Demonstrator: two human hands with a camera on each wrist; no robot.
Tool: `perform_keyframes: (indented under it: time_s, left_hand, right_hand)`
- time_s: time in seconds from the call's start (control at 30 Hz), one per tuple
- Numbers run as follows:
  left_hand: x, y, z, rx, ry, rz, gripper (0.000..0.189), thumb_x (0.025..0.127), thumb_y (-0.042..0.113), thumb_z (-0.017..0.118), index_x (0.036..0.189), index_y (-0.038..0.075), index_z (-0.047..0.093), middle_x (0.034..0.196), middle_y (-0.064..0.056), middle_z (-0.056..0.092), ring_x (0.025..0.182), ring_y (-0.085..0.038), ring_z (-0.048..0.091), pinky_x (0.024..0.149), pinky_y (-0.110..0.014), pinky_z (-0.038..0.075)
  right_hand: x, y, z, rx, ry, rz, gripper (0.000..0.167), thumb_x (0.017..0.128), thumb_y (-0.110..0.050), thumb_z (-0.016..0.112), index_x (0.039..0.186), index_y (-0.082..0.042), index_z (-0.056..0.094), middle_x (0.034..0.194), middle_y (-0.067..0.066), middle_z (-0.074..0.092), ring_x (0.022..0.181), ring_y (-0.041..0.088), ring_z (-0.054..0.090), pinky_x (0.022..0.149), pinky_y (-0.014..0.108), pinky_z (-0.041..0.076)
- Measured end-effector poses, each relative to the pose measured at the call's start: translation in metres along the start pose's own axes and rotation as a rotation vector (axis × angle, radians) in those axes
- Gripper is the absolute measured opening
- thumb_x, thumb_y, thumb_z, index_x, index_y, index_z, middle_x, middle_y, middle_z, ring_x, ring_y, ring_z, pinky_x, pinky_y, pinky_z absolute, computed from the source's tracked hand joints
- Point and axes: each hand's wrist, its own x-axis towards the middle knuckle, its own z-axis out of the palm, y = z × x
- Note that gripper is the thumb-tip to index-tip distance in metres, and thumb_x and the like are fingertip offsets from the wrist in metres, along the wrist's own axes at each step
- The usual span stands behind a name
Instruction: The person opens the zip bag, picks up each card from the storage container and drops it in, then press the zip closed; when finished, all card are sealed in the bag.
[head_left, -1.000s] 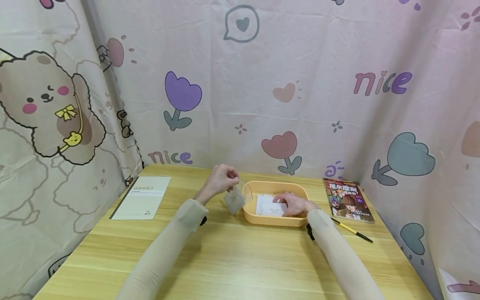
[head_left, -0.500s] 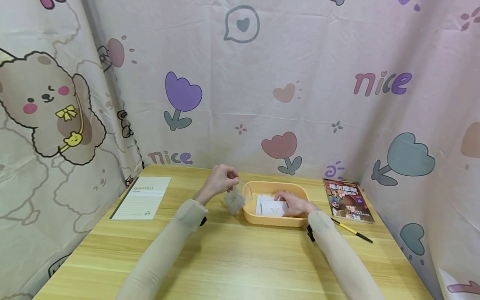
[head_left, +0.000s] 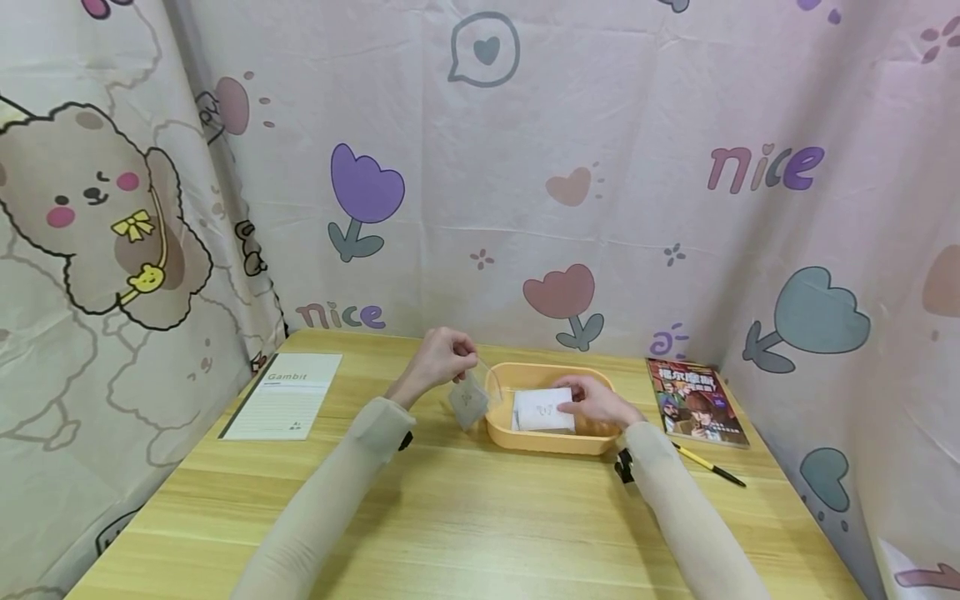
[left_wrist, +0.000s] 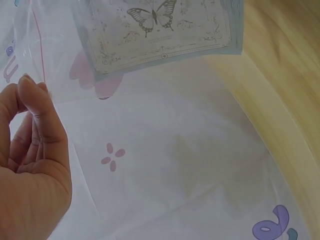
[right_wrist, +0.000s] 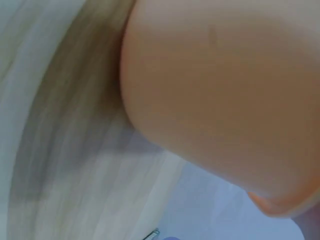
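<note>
My left hand (head_left: 442,358) pinches the edge of a clear zip bag (left_wrist: 42,35) with a red seal line, left of the orange plastic basket (head_left: 551,446). A pale square packet printed with a butterfly (left_wrist: 160,45) shows in that bag and hangs by the basket's left end. My right hand (head_left: 596,400) holds the right edge of a white, card-like square packet (head_left: 536,408) with a small grey print. Another white packet shows beneath it in the basket. The right wrist view is mostly filled by the basket's outer wall (right_wrist: 215,100), so the fingers are hidden there.
On the left of the wooden table (head_left: 420,517) lies a white Gambit notebook (head_left: 285,400). A comic-style magazine (head_left: 697,400) lies at the back right, with a yellow and black pen (head_left: 712,464) just in front. A printed curtain (head_left: 480,208) hangs behind.
My right hand has gone from reaching down over the packets in the basket to holding a white packet by its right edge, slightly raised. The left hand keeps its place with the bag.
</note>
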Motion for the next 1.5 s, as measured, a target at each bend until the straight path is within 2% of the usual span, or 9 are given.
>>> perform_keyframes:
  time_s: [0.13,0.3,0.57,0.73,0.87,0.97,1.1,1.27,1.5]
  left_hand:
    - [-0.001,0.0,-0.002,0.004,0.004,-0.001,0.007,0.085,0.005,0.065,0.083,0.006,0.072,0.071,-0.008,0.069,0.049,-0.017,0.062,0.046,-0.028,0.055]
    - [-0.001,0.001,-0.004,0.003,0.017,-0.017,0.007,0.084,0.005,0.065,0.083,0.005,0.072,0.072,-0.008,0.069,0.05,-0.017,0.062,0.046,-0.027,0.054]
    - [-0.001,0.002,-0.004,-0.011,0.035,-0.006,0.008,0.083,0.006,0.065,0.083,0.006,0.073,0.072,-0.007,0.07,0.051,-0.016,0.063,0.047,-0.027,0.055]
    - [-0.001,0.002,-0.004,-0.021,0.058,0.012,0.008,0.083,0.006,0.065,0.082,0.006,0.073,0.07,-0.006,0.07,0.05,-0.017,0.063,0.045,-0.027,0.054]
    - [0.0,0.001,-0.003,-0.02,0.063,0.011,0.008,0.083,0.006,0.065,0.082,0.006,0.073,0.071,-0.009,0.071,0.05,-0.017,0.063,0.044,-0.027,0.053]
    - [0.0,0.001,-0.003,-0.027,0.068,0.011,0.008,0.082,0.005,0.065,0.082,0.005,0.073,0.071,-0.009,0.071,0.049,-0.017,0.063,0.044,-0.026,0.053]
    - [0.0,0.003,-0.002,-0.027,0.077,0.018,0.008,0.082,0.004,0.065,0.081,0.005,0.073,0.069,-0.007,0.07,0.048,-0.017,0.063,0.044,-0.028,0.054]
    - [0.0,0.004,-0.003,-0.035,0.08,0.022,0.008,0.082,0.003,0.064,0.081,0.005,0.072,0.07,-0.008,0.07,0.048,-0.017,0.063,0.047,-0.034,0.057]
    - [0.0,0.003,-0.004,-0.037,0.071,0.001,0.007,0.082,0.004,0.065,0.081,0.005,0.072,0.07,-0.01,0.07,0.048,-0.018,0.063,0.048,-0.034,0.057]
  right_hand:
    - [0.0,-0.003,-0.001,0.075,0.061,-0.032,0.04,0.091,-0.009,0.067,0.129,-0.004,0.058,0.099,0.014,0.068,0.081,0.018,0.063,0.065,0.033,0.057]
    - [-0.002,-0.015,0.0,0.205,0.11,-0.037,0.048,0.094,-0.012,0.064,0.138,-0.005,0.05,0.101,0.017,0.062,0.075,0.02,0.065,0.063,0.052,0.059]
    - [-0.003,-0.031,0.004,0.38,0.261,-0.065,0.05,0.092,-0.008,0.065,0.139,-0.008,0.048,0.092,0.015,0.058,0.061,0.03,0.062,0.06,0.054,0.058]
    - [-0.006,-0.037,0.003,0.45,0.34,-0.082,0.059,0.091,-0.005,0.066,0.145,-0.011,0.043,0.093,0.008,0.063,0.066,0.022,0.064,0.061,0.046,0.06]
    - [-0.009,-0.045,0.005,0.504,0.43,-0.088,0.059,0.091,-0.008,0.067,0.144,-0.015,0.044,0.087,0.0,0.068,0.059,0.013,0.062,0.055,0.03,0.058]
    - [-0.01,-0.053,0.007,0.547,0.497,-0.098,0.059,0.091,-0.01,0.067,0.145,-0.015,0.042,0.081,-0.005,0.069,0.054,0.009,0.058,0.051,0.024,0.054]
    - [-0.01,-0.067,0.01,0.588,0.575,-0.129,0.057,0.091,-0.009,0.067,0.143,-0.011,0.045,0.078,-0.009,0.068,0.054,0.007,0.052,0.047,0.02,0.047]
    - [-0.01,-0.082,0.017,0.586,0.617,-0.186,0.048,0.091,-0.007,0.067,0.136,-0.001,0.052,0.077,-0.012,0.069,0.052,0.005,0.049,0.046,0.017,0.042]
    - [-0.018,-0.107,0.022,0.599,0.669,-0.228,0.04,0.09,-0.003,0.067,0.129,0.001,0.057,0.076,-0.005,0.068,0.05,0.006,0.048,0.045,0.016,0.041]
